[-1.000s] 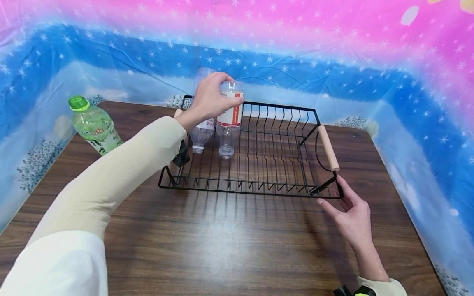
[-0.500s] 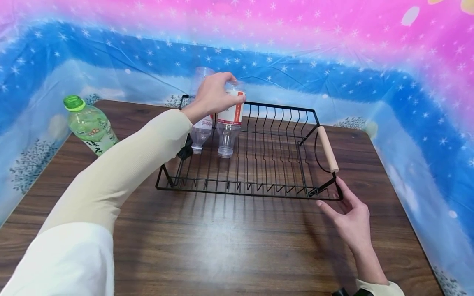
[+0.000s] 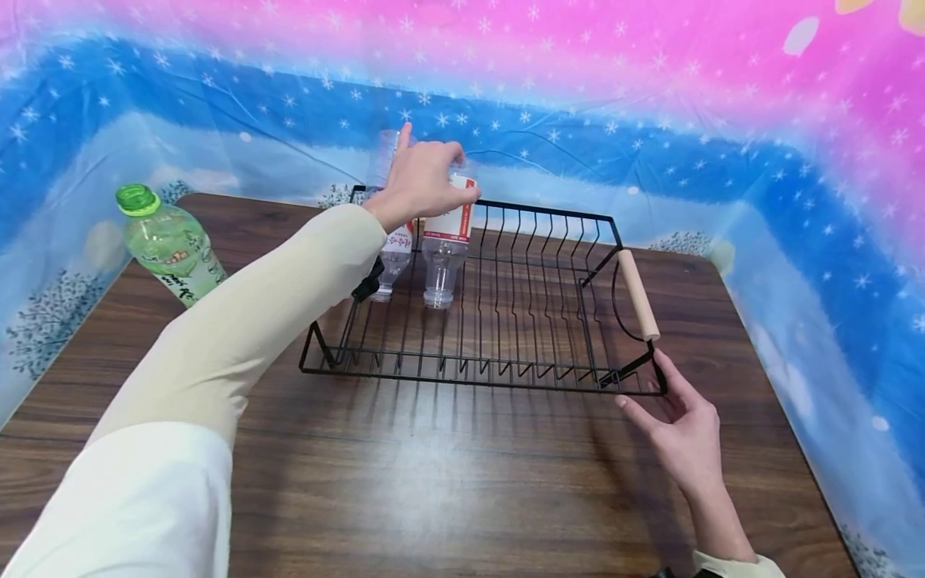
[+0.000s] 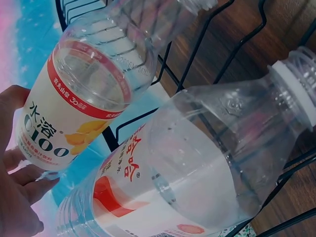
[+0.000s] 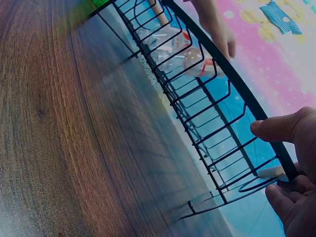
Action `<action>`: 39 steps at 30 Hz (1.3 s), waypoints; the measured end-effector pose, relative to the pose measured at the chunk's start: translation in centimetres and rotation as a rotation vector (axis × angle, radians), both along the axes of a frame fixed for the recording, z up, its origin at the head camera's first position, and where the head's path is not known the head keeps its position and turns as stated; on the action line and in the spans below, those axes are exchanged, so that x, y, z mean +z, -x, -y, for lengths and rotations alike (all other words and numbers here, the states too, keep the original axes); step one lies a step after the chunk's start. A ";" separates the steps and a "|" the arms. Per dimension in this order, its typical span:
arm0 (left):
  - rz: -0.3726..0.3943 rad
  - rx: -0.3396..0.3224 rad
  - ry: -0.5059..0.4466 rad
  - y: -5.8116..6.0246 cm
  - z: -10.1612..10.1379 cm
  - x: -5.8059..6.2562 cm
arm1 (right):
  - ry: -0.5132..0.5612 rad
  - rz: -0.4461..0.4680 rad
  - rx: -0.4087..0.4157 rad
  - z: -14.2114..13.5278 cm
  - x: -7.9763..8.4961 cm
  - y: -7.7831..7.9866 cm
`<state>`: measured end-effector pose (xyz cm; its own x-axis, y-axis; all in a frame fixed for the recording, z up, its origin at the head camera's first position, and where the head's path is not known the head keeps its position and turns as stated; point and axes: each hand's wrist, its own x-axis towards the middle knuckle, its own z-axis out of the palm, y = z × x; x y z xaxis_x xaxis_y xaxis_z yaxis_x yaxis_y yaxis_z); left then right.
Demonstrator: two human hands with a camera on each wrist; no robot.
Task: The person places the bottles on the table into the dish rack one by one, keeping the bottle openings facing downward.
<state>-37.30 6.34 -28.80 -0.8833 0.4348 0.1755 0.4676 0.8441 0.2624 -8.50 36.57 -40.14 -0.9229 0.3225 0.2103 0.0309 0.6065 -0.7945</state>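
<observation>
My left hand (image 3: 426, 181) pinches the base end of a clear C100 drink bottle (image 3: 448, 225), which stands neck down in the black wire dish rack (image 3: 627, 233). One finger of that hand points upward, away from the bottle. Just to the left, a second clear bottle with a red-and-white label (image 4: 197, 163) also stands neck down, partly behind my hand and wrist in the head view. Both necks are uncapped. At the rack's front right corner, my right hand (image 3: 686, 441) grips the frame between thumb and fingers, as the right wrist view also shows.
A green-tinted bottle (image 3: 173, 249) with a green cap stands at the table's left, partly covered by my left sleeve. The rack has a wooden handle (image 3: 639, 295) on its right end. A printed cloth (image 3: 549, 120) surrounds the wood-grain table (image 3: 433, 482).
One finger of my left hand has lifted off and straightened upward. The left forearm has shifted a little to the right. My right hand keeps its grip on the rack.
</observation>
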 end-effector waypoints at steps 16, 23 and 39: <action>-0.017 -0.036 0.122 0.9 -0.4 -0.6 | 0.007 -0.011 0.005 0.0 -0.3 -0.2; -0.041 -0.041 0.142 0.8 -0.4 -0.6 | 0.012 -0.022 0.012 -0.1 -0.4 0.0; -0.115 -0.068 0.090 -1.7 1.9 2.4 | 0.040 0.018 -0.012 0.4 -0.2 -0.2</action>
